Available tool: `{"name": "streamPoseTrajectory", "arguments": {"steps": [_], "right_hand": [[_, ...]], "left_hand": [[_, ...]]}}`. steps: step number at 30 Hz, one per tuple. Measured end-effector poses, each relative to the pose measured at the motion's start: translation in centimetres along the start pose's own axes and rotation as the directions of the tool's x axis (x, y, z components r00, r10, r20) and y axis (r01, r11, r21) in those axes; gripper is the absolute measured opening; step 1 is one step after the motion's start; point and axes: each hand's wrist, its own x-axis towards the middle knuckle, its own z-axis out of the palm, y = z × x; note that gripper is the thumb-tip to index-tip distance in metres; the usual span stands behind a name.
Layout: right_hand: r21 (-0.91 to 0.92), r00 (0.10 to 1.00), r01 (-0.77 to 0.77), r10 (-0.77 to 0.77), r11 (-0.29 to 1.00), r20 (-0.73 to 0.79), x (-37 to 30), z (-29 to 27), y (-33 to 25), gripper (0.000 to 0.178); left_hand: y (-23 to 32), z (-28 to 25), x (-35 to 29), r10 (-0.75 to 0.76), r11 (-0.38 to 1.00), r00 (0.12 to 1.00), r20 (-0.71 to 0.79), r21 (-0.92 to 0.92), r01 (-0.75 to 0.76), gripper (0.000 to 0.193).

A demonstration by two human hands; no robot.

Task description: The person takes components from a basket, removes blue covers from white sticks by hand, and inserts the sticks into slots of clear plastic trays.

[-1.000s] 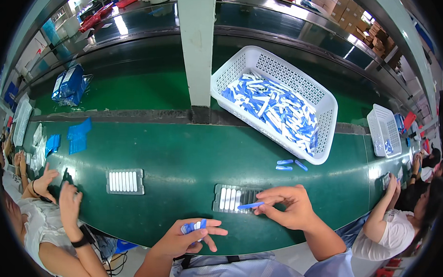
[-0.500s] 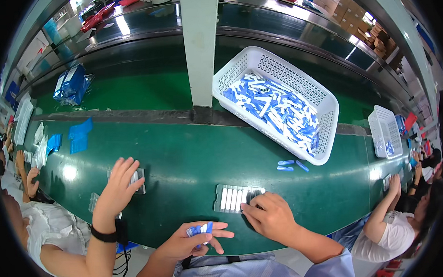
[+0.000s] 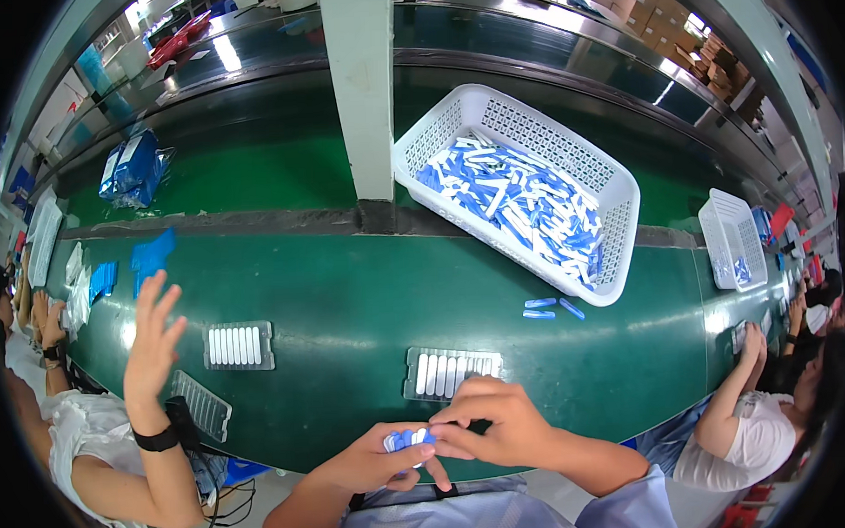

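My left hand point(image 3: 378, 456) is closed around a small bunch of slim blue-and-white plastic pieces point(image 3: 408, 441) near the table's front edge. Against the right end of that bunch, the fingers of my right hand point(image 3: 498, 424) are pinched together; what they grip there is hidden. Just beyond my right hand lies a clear plastic tray point(image 3: 416, 391), with several white pieces point(image 3: 436, 374) standing side by side in its slots. My right knuckles hide part of the tray's lower right side.
A white basket point(image 3: 615, 187) heaped with blue-and-white pieces stands beyond, right of a pale post point(image 3: 361, 108). Several loose pieces point(image 3: 539, 308) lie before it. At left, a person's raised hand point(image 3: 152, 339) is beside a filled tray point(image 3: 238, 347) and another clear tray point(image 3: 201, 407).
My right hand has moved from the tray back to the bunch in my left hand. The left neighbour's hand has lifted leftward off the filled tray, uncovering it.
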Motion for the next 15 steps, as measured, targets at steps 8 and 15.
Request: {"name": "streamPoseTrajectory", "arguments": {"steps": [8, 15], "right_hand": [[0.409, 0.879, -0.44, 0.476, 0.8, 0.014, 1.0, -5.2, 2.7, 0.004], [-0.478, 0.931, -0.314, 0.366, 0.82, 0.016, 3.4, -4.5, 0.6, 0.048]], "left_hand": [[-0.7, -1.9, -2.5, 0.134, 0.988, 0.966, -0.223, -0.045, -0.147, 0.042], [-0.8, -1.7, -2.2, 0.171, 0.977, 0.975, -0.14, -0.106, -0.186, 0.047]]}}
